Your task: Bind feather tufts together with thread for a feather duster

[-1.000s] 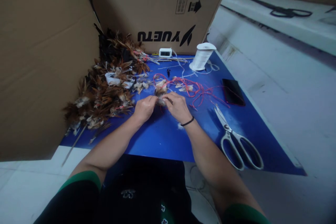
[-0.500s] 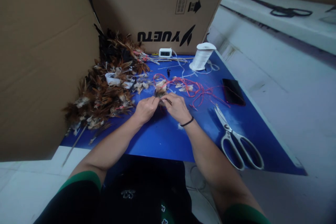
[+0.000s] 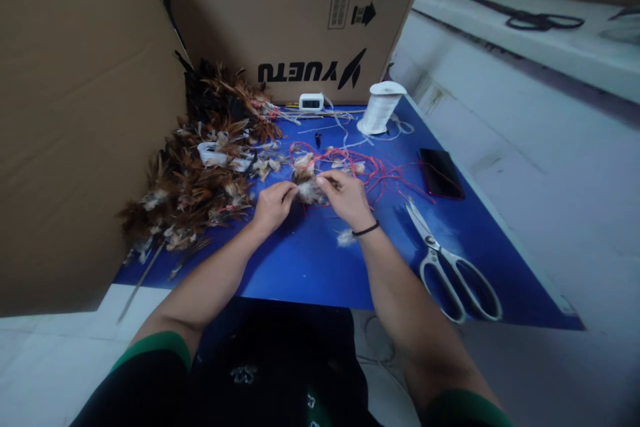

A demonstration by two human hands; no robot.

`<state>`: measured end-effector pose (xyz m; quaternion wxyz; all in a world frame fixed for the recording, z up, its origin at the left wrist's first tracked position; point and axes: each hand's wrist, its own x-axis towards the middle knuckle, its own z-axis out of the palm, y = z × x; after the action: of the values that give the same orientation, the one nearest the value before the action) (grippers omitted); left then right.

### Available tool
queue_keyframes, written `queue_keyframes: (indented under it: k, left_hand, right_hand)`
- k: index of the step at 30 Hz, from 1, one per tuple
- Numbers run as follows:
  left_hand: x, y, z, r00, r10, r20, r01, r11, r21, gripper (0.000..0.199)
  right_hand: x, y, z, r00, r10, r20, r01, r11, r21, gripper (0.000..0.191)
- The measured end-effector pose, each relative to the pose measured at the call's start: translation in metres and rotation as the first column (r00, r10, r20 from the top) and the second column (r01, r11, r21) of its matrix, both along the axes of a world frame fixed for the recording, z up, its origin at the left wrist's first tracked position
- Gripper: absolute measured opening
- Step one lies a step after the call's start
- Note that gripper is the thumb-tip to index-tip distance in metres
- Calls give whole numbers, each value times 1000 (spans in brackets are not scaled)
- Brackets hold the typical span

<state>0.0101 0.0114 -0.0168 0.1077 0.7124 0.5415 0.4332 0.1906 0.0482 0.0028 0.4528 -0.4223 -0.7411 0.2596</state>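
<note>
A fluffy grey-and-white feather is stretched between my two hands, just above the blue tabletop. My left hand pinches its left end between thumb and forefinger. At the upper right edge of the fluff, my right hand has thumb and fingertips drawn together on it; the exact grip is partly hidden. Pink string lies tangled behind my hands, with pale feather tufts among it. A loose bit of white down rests below my right wrist.
Brown feather bundles are heaped at left beside cardboard. A white ribbon spool and small digital display stand at the back. Large scissors and a black phone lie at right. Black scissors sit on the ledge.
My hands have moved apart, the left one leftward and the right one rightward. The grey-and-white fluff between them now shows. More of the loose down by my right wrist is visible.
</note>
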Motion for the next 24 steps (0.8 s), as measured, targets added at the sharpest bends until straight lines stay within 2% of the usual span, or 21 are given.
queue_keyframes:
  k: [2,3,5,7,10,13,18,24]
  left_hand:
    - [-2,4,0,967,8,254,21,993,-113,20]
    - [-3,6,0,924,15,382,54,984,-169,21]
    - [-3,9,0,804,34,594,140,959,-244,25]
    - [-3,10,0,696,56,716,216,935,-282,29]
    - [-1,10,1,606,72,792,294,905,-307,31]
    - [-1,11,0,557,84,826,325,894,-309,29]
    - [-3,14,-1,491,129,862,342,881,-327,23]
    - [-3,14,2,451,128,883,352,884,-308,17]
  right_hand:
    - [7,6,-1,998,-52,-42,52,999,-3,19]
    - [11,9,-1,996,-70,-50,70,998,-10,19]
    - [18,13,-1,995,-85,-52,84,996,-21,18]
    - [24,15,1,996,-79,-34,78,997,-24,17]
    - [30,12,7,998,-41,56,42,999,-21,14]
    - [36,3,15,979,53,195,-39,996,-77,12]
    - [49,-20,24,887,201,415,-134,974,-184,11]
    - [63,-44,17,785,285,551,-167,952,-256,17]
